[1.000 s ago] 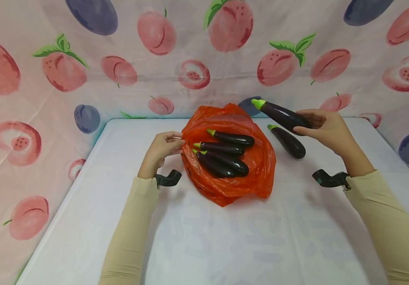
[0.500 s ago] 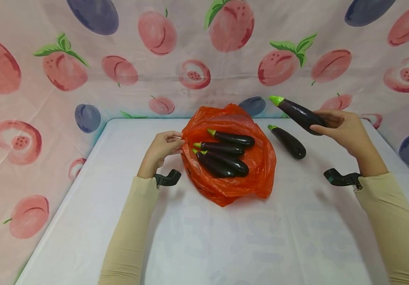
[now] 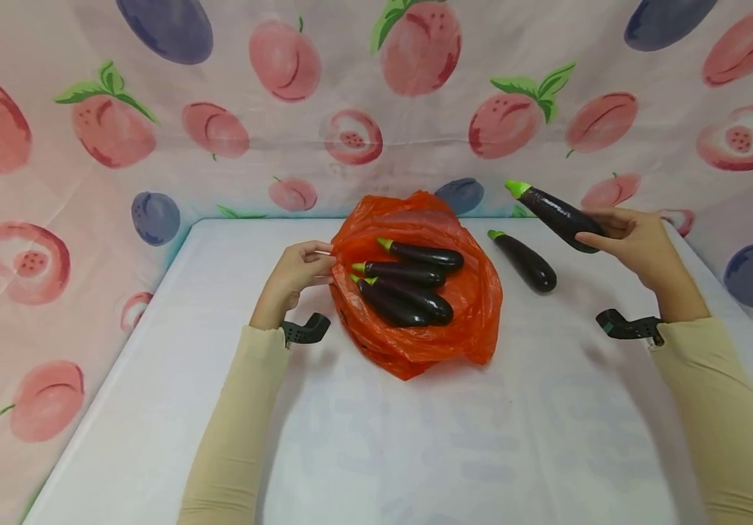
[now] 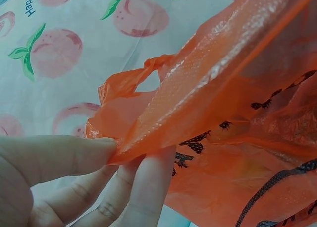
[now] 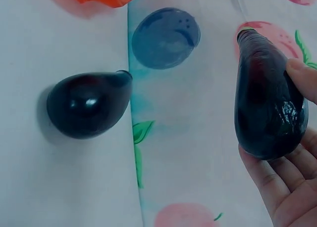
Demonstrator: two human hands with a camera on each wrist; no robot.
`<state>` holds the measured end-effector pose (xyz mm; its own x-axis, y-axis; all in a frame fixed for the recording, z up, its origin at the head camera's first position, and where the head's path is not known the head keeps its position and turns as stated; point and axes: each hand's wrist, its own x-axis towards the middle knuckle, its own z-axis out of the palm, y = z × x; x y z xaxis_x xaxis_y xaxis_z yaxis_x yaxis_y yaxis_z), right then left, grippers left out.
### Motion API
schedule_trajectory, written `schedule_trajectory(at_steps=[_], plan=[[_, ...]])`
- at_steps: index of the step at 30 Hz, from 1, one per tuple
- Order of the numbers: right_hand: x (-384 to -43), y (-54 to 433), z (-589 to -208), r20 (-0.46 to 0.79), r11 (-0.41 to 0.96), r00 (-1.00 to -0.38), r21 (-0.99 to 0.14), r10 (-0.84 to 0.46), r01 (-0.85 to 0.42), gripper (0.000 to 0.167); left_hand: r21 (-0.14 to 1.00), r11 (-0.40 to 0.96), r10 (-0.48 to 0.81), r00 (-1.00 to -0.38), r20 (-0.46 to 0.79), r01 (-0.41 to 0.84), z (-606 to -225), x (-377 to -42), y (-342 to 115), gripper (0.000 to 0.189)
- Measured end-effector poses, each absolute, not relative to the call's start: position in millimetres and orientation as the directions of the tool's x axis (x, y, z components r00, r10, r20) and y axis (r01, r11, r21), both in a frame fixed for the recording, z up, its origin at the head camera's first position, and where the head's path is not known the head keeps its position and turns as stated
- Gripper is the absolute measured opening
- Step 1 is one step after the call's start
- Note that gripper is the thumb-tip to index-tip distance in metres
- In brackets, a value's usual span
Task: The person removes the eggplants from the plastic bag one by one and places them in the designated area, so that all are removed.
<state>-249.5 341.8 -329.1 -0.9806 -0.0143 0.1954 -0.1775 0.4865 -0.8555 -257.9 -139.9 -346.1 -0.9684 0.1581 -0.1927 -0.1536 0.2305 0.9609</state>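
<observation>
An orange plastic bag [image 3: 461, 321] lies spread on the table with its mouth turned up, and several dark eggplants [image 3: 415, 273] with green stem ends rest in it. My left hand [image 3: 297, 270] pinches the bag's left rim between thumb and fingers, as the left wrist view shows of the thin film [image 4: 133, 142]. At the right, my right hand [image 3: 632, 237] grips an eggplant [image 3: 556, 213] by its thick end and holds it raised, stem pointing up and left. Another eggplant [image 3: 523, 262] lies on the table between the bag and my right hand.
A white-covered table [image 3: 415, 452] spreads out under the bag and reaches toward me. Behind it and along the left hangs a cloth [image 3: 232, 182] printed with peaches and plums. Each wrist wears a black camera mount [image 3: 625, 324].
My right hand has moved to the right, away from the bag, carrying the raised eggplant along. The left hand keeps its pinch on the bag's rim, and the eggplants in the bag lie unchanged.
</observation>
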Motion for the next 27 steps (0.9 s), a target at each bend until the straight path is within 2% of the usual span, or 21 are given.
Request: schedule_trajectory(at_steps=[9, 16, 20, 27], plan=[[-250, 343, -338, 0.155, 0.541, -0.986, -0.835, 0.052, -0.103, 0.051, 0.963, 0.221, 0.153, -0.969, -0.193, -0.157, -347, -259, -141, 0.035], [-251, 343, -349, 0.088, 0.605, -0.979, -0.795, 0.184, 0.042, 0.066, 0.96, 0.229, 0.147, -0.969, -0.199, -0.163, -345, -257, -141, 0.036], [-251, 343, -357, 0.072, 0.633, -0.966, -0.767, 0.248, 0.105, 0.069, 0.955, 0.24, 0.14, -0.968, -0.209, -0.171, -346, -256, -141, 0.035], [-253, 342, -370, 0.103, 0.598, -0.955, -0.797, 0.279, 0.088, 0.067, 0.955, 0.243, 0.133, -0.969, -0.207, -0.171, -347, -254, -140, 0.035]])
